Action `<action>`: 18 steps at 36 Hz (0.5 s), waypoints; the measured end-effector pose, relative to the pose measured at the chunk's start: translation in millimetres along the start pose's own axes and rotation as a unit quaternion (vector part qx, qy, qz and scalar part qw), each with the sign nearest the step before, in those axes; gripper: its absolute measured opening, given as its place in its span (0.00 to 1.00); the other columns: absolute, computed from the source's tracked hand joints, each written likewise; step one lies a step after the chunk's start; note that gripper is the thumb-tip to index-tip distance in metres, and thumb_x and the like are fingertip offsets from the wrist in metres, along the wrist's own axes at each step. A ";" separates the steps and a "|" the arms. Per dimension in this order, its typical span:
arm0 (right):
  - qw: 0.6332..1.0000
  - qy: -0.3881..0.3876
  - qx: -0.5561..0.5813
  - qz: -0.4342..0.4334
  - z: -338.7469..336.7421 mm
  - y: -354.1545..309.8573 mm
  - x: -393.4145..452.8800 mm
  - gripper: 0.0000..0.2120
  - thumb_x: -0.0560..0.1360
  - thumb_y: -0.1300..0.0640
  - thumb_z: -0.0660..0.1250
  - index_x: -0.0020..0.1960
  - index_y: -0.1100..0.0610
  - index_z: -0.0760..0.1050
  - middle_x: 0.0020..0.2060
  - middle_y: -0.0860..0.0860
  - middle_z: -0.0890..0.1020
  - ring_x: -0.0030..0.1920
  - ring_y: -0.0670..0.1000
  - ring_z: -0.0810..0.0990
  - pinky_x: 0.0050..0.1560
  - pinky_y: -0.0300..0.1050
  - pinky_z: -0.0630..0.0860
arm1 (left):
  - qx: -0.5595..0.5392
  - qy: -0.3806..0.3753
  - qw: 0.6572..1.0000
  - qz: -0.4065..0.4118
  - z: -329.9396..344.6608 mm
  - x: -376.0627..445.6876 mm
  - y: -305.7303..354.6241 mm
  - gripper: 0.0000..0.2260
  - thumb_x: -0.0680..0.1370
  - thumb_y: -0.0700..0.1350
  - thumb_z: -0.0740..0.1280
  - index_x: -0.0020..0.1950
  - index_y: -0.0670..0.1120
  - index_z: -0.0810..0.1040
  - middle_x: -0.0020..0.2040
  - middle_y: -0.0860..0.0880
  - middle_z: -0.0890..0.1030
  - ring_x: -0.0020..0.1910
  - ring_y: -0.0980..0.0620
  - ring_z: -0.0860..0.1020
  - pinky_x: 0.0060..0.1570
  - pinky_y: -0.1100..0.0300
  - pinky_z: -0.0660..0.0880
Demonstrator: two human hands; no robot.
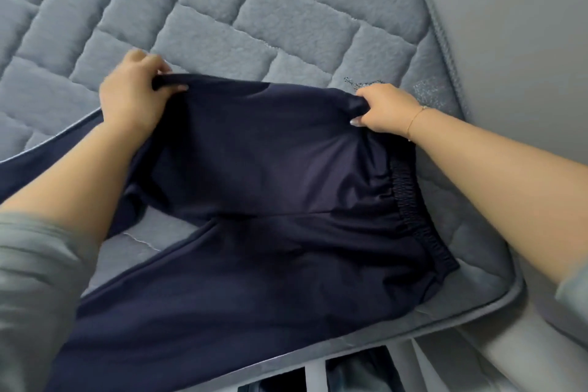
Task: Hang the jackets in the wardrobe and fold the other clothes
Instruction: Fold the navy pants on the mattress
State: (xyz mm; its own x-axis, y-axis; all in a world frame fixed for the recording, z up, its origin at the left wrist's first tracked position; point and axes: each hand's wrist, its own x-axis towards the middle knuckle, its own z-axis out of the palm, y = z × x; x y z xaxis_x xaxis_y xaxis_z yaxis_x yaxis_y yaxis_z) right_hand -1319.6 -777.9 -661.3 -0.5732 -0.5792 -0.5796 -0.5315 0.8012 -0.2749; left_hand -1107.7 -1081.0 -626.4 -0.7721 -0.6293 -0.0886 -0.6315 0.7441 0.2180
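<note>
We've both hands, left hand (132, 89) and right hand (386, 110), pinching the navy trousers' (270, 200) upper edge, legs trailing toward lower left of frame.

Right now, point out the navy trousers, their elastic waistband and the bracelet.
navy trousers (270, 169): head view, middle of the fabric.
elastic waistband (416, 216): head view, gathered band.
bracelet (413, 119): head view, chain on the right wrist.
</note>
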 end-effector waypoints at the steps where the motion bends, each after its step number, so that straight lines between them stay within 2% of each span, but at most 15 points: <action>1: 1.000 0.002 -0.008 -0.001 0.5 -1.8 0.9 0.16 0.75 0.50 0.71 0.58 0.57 0.76 0.61 0.56 0.75 0.63 0.58 0.73 0.51 0.46 0.67 | 0.002 0.010 1.000 0.004 -3.6 5.1 2.4 0.13 0.75 0.52 0.71 0.52 0.44 0.78 0.54 0.40 0.75 0.53 0.37 0.75 0.46 0.47 0.70; 4: 1.000 0.005 -0.001 0.002 0.7 -2.7 0.8 0.19 0.74 0.52 0.72 0.61 0.60 0.74 0.62 0.57 0.73 0.63 0.59 0.73 0.54 0.48 0.68 | 0.001 0.010 1.000 0.019 -9.2 9.3 8.9 0.12 0.76 0.50 0.70 0.53 0.43 0.79 0.55 0.41 0.76 0.53 0.37 0.75 0.47 0.48 0.69; 7: 0.998 0.043 0.037 -0.020 -0.1 -0.1 -14.1 0.12 0.73 0.59 0.71 0.54 0.60 0.74 0.56 0.59 0.76 0.57 0.60 0.75 0.47 0.46 0.66 | -0.017 0.027 0.999 0.035 -18.9 -11.3 12.5 0.09 0.76 0.47 0.68 0.51 0.43 0.78 0.53 0.43 0.78 0.53 0.39 0.75 0.46 0.50 0.68; 9: 0.990 0.103 0.079 -0.051 0.9 0.9 -37.3 0.08 0.71 0.64 0.67 0.49 0.59 0.72 0.50 0.57 0.78 0.51 0.60 0.76 0.45 0.49 0.68 | -0.035 0.043 0.998 0.036 -27.7 -37.6 11.7 0.07 0.76 0.46 0.66 0.50 0.44 0.78 0.52 0.43 0.79 0.52 0.40 0.75 0.46 0.50 0.68; 11: 0.972 0.188 0.103 -0.098 6.5 -1.2 -69.2 0.08 0.69 0.66 0.65 0.48 0.60 0.73 0.47 0.56 0.77 0.48 0.60 0.76 0.46 0.53 0.71 | -0.060 0.047 0.997 0.032 -37.3 -72.2 10.4 0.06 0.75 0.44 0.67 0.49 0.43 0.77 0.51 0.43 0.79 0.51 0.40 0.76 0.46 0.50 0.69; 14: 0.935 0.299 0.127 -0.142 19.0 0.4 -119.7 0.10 0.67 0.68 0.66 0.49 0.62 0.76 0.44 0.57 0.77 0.45 0.55 0.75 0.49 0.47 0.71 | -0.090 0.050 0.994 0.032 -46.7 -128.6 8.9 0.04 0.74 0.39 0.68 0.48 0.42 0.77 0.48 0.42 0.79 0.47 0.40 0.76 0.44 0.49 0.70; 18: 0.933 0.301 0.119 -0.160 47.8 14.7 -196.5 0.16 0.65 0.72 0.66 0.51 0.64 0.80 0.44 0.59 0.76 0.47 0.56 0.75 0.52 0.46 0.72 | -0.118 0.031 0.991 0.053 -54.1 -215.2 10.2 0.04 0.71 0.38 0.68 0.45 0.42 0.78 0.44 0.45 0.79 0.44 0.45 0.75 0.43 0.52 0.69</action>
State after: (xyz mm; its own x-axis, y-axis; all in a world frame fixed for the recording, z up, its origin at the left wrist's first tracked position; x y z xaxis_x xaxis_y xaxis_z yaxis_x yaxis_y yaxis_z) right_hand -1184.9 -645.1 -588.1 -0.6940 -0.7158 0.0772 -0.6226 0.5429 -0.5636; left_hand -944.2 -950.2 -552.5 -0.8226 -0.5686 0.0045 -0.5077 0.7381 0.4443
